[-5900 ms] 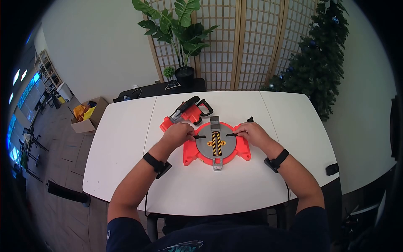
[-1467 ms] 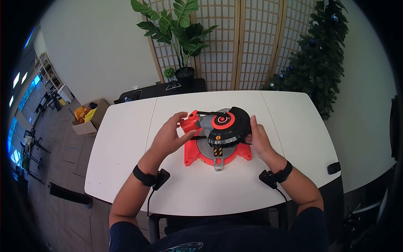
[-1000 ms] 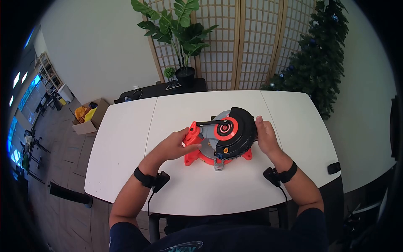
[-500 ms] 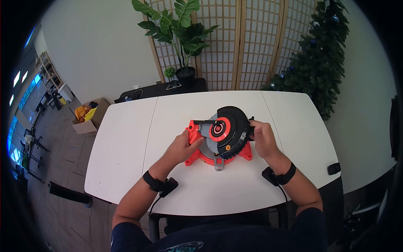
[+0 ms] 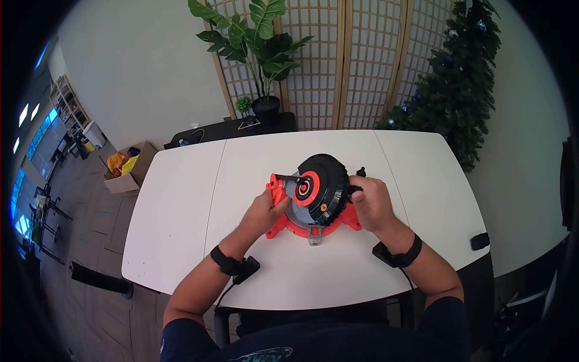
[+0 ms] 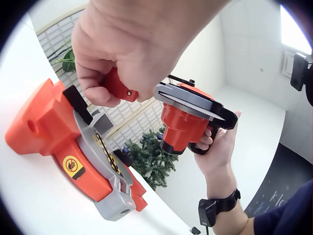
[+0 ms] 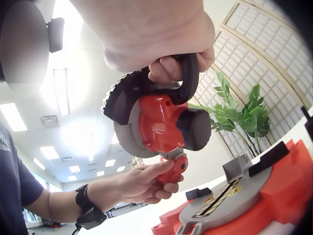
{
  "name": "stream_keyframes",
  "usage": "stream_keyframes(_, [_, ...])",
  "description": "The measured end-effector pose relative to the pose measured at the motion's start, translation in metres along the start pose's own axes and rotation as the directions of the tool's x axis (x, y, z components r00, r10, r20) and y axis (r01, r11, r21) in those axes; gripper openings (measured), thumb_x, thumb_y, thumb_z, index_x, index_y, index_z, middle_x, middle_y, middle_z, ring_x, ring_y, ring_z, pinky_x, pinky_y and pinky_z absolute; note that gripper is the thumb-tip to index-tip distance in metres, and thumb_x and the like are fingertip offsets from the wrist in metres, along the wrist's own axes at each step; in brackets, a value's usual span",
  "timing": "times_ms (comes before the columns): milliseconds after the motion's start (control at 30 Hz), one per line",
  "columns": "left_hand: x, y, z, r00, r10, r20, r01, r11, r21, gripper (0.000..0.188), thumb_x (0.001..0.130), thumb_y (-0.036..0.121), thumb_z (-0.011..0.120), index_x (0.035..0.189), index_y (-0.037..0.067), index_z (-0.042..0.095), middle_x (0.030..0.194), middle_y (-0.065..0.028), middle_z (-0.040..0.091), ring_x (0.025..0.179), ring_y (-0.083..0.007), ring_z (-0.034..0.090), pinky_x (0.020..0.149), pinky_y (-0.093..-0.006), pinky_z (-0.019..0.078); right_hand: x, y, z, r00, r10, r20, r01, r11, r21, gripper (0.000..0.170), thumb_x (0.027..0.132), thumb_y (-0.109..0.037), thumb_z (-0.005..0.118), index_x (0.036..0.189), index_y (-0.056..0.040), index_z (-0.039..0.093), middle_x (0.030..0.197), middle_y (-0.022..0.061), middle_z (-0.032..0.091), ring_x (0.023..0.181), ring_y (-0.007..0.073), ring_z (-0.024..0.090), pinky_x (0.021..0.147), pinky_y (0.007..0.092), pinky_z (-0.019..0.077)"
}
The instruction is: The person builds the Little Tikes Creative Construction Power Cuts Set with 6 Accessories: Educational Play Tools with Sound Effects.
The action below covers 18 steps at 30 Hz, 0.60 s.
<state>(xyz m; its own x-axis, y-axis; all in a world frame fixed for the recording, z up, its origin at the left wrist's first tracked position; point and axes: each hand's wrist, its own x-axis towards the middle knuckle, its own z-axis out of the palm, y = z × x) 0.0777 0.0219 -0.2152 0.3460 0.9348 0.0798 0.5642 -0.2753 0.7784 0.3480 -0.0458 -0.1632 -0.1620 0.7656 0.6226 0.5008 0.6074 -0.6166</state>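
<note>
A toy miter saw's head (image 5: 325, 192), with a black blade guard and red motor housing, is held above its base. My left hand (image 5: 259, 212) grips the red hinge end (image 6: 117, 88) of the saw head's arm. My right hand (image 5: 373, 205) holds the black loop handle (image 7: 190, 81), fingers curled through it. Beneath, the red base (image 5: 350, 218) with its round grey turntable (image 7: 249, 188) sits on the white table. In the right wrist view, a gap shows between hinge end and base. Black clamps (image 6: 78, 104) and a grey upright bracket (image 7: 237, 167) stand on the turntable.
The white table (image 5: 175, 223) spreads around the base. A small black object (image 5: 479, 242) lies at its right edge. Behind are a potted plant (image 5: 265, 108), a lattice screen (image 5: 374, 66) and a decorated tree (image 5: 452, 96). A cardboard box (image 5: 140, 166) stands left on the floor.
Earliest, both hands were at the base's black clamps and the saw head lay behind left. It has since been lifted over the base; lately its guard turned and shifted left with my right hand.
</note>
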Motion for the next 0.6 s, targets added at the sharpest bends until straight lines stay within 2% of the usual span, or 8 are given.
stream_keyframes(100, [0.002, -0.003, 0.000, 1.000, -0.011, 0.015, 0.011, 1.000, -0.018, 0.042, 0.097, 0.036, 0.062, 0.102, -0.006, 0.057, 0.082, -0.0208, 0.068, 0.075, -0.0313, 0.068, 0.070, -0.0398, 0.0519, 0.001, 0.000, 0.000, 0.999, -0.039, -0.020, 0.037, 0.998, -0.053, 0.076, 0.097, -0.070, 0.039, 0.074, -0.0008, 0.061, 0.058, 0.0129, 0.059, 0.054, 0.0327, 0.061, 0.053, 0.0366, 0.0467])
stream_keyframes(167, [0.005, -0.005, -0.003, 0.997, -0.031, 0.071, 0.029, 0.999, 0.027, 0.031, 0.100, 0.026, 0.058, 0.111, -0.003, 0.055, 0.085, -0.0105, 0.067, 0.077, -0.0185, 0.065, 0.071, -0.0330, 0.0514, 0.004, -0.001, -0.001, 0.998, -0.059, 0.005, 0.059, 0.996, -0.071, 0.073, 0.098, -0.066, 0.042, 0.072, -0.0008, 0.060, 0.056, 0.0127, 0.058, 0.053, 0.0327, 0.060, 0.052, 0.0371, 0.0466])
stream_keyframes(200, [0.005, -0.005, -0.003, 0.997, -0.030, 0.071, 0.028, 0.999, 0.027, 0.031, 0.100, 0.026, 0.058, 0.111, -0.003, 0.055, 0.085, -0.0105, 0.067, 0.077, -0.0185, 0.065, 0.071, -0.0330, 0.0514, 0.005, -0.002, -0.002, 0.998, -0.059, 0.005, 0.059, 0.996, -0.071, 0.073, 0.098, -0.066, 0.042, 0.072, -0.0008, 0.060, 0.056, 0.0127, 0.058, 0.053, 0.0327, 0.060, 0.052, 0.0371, 0.0466])
stream_keyframes(300, [0.005, -0.004, -0.005, 0.999, 0.041, 0.034, -0.044, 0.996, 0.083, 0.033, 0.100, 0.027, 0.059, 0.110, -0.003, 0.055, 0.085, -0.0126, 0.067, 0.078, -0.0214, 0.066, 0.072, -0.0347, 0.0517, 0.007, -0.002, -0.003, 1.000, -0.025, 0.008, 0.026, 0.999, -0.045, 0.070, 0.099, -0.064, 0.045, 0.071, -0.0005, 0.058, 0.054, 0.0128, 0.056, 0.051, 0.0326, 0.059, 0.051, 0.0368, 0.0455])
stream_keyframes(367, [0.004, 0.000, -0.010, 0.997, 0.075, 0.031, -0.078, 0.994, 0.082, 0.047, 0.097, 0.037, 0.064, 0.106, -0.007, 0.055, 0.086, -0.0230, 0.069, 0.080, -0.0342, 0.070, 0.071, -0.0399, 0.0528, 0.009, 0.000, -0.006, 1.000, -0.001, 0.029, 0.003, 0.997, -0.073, 0.069, 0.099, -0.062, 0.046, 0.069, -0.0008, 0.056, 0.052, 0.0131, 0.053, 0.048, 0.0316, 0.056, 0.049, 0.0361, 0.0431])
stream_keyframes(600, [0.005, 0.010, -0.025, 0.986, 0.086, 0.143, -0.106, 0.985, 0.134, 0.049, 0.095, 0.040, 0.068, 0.112, -0.004, 0.055, 0.093, -0.0207, 0.070, 0.084, -0.0336, 0.069, 0.076, -0.0400, 0.0529, 0.015, 0.007, -0.018, 0.999, 0.028, 0.042, -0.026, 0.998, -0.052, 0.071, 0.099, -0.063, 0.045, 0.066, -0.0005, 0.051, 0.050, 0.0133, 0.047, 0.046, 0.0288, 0.051, 0.047, 0.0355, 0.0391])
